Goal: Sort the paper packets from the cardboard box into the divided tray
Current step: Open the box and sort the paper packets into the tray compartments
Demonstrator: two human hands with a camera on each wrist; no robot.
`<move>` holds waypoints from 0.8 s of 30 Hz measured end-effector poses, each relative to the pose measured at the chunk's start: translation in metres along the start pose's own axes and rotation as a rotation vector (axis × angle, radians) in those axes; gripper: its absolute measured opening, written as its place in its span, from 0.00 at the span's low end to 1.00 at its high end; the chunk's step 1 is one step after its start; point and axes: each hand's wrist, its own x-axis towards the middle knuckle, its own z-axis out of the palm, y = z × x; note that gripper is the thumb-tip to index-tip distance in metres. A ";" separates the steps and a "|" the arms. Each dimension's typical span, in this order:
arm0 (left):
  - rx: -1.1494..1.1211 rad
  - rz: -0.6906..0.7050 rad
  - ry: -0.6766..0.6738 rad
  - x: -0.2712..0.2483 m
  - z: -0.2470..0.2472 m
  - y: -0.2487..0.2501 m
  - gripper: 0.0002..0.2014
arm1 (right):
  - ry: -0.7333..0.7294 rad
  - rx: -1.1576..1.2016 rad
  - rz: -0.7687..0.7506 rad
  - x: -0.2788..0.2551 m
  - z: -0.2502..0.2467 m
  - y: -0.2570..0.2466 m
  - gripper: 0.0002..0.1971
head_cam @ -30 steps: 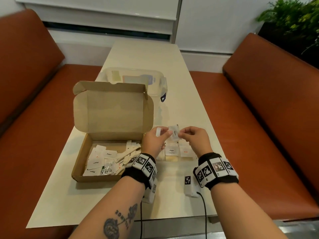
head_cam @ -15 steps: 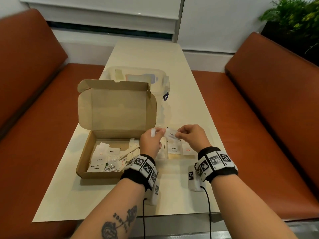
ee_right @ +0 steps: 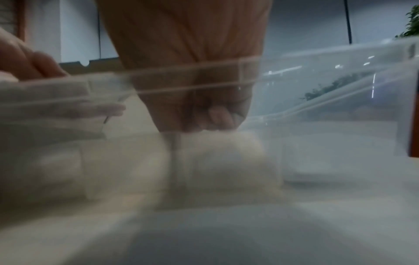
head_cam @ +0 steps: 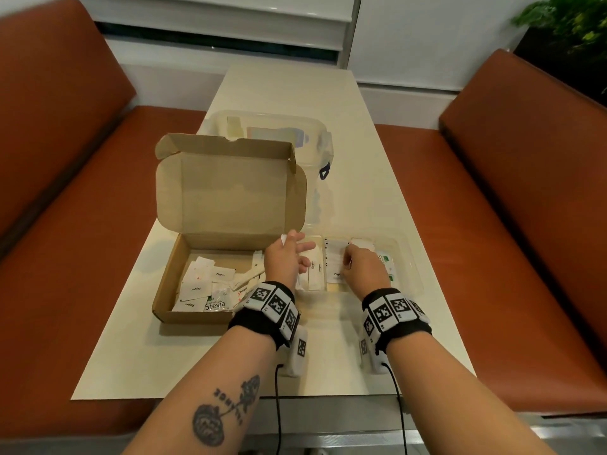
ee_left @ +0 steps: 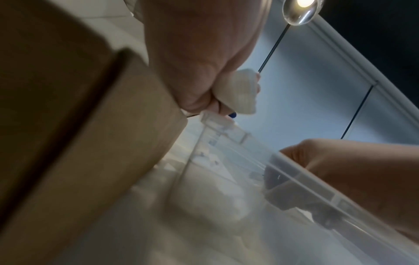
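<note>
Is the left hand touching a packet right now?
Touching. In the left wrist view the left hand pinches a small white packet between thumb and fingers; the head view shows its white tip above that hand.

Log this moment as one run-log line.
left hand: pinches packet | right hand: lowered into divided tray, grasp unclear | cardboard box: packets remain

one cardboard box [head_cam: 230,231], one divided tray [head_cam: 405,257], two hands

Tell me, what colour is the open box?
Plain brown cardboard box, seen best in the head view.
</note>
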 end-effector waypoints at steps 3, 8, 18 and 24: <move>0.021 0.013 0.000 -0.002 -0.001 0.000 0.16 | 0.011 -0.007 -0.012 0.000 0.004 0.001 0.07; -0.001 -0.009 -0.024 -0.002 0.001 0.000 0.17 | -0.008 -0.036 -0.012 0.002 0.005 0.004 0.10; -0.135 -0.036 -0.075 -0.004 0.012 0.008 0.23 | 0.057 0.529 -0.194 -0.018 -0.009 -0.032 0.09; -0.078 -0.074 -0.108 -0.002 0.017 0.012 0.23 | -0.056 0.586 -0.205 -0.031 -0.002 -0.044 0.11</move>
